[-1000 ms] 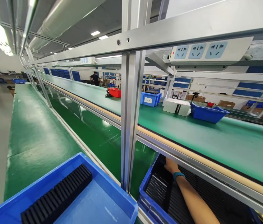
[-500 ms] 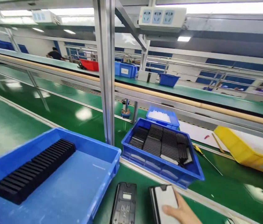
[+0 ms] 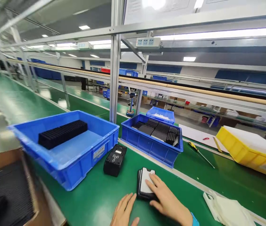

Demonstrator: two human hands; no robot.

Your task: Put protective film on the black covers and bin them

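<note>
Slabs (image 3: 144, 182), their number hidden by overlap, are lying stacked on the green bench (image 3: 88, 204) beneath one right hand (image 3: 166, 196), fingers loosely spread, grip unclear; one left hand (image 3: 123, 211), cut off below, is pointing, half open and empty, beside them. Three nearer blue bins (image 3: 146, 148) are holding pieces too small to count

Under our right fingers (image 3: 156, 180) we see a stack (image 3: 144, 175), pale grey on top and black at the edges. Beyond them, a black case (image 3: 114, 160) bears whitish marks and a deep-blue crate (image 3: 147, 149) frames black pieces (image 3: 160, 131); left of them, a brighter blue tray (image 3: 82, 168). Our surface (image 3: 88, 202) is green.
</note>
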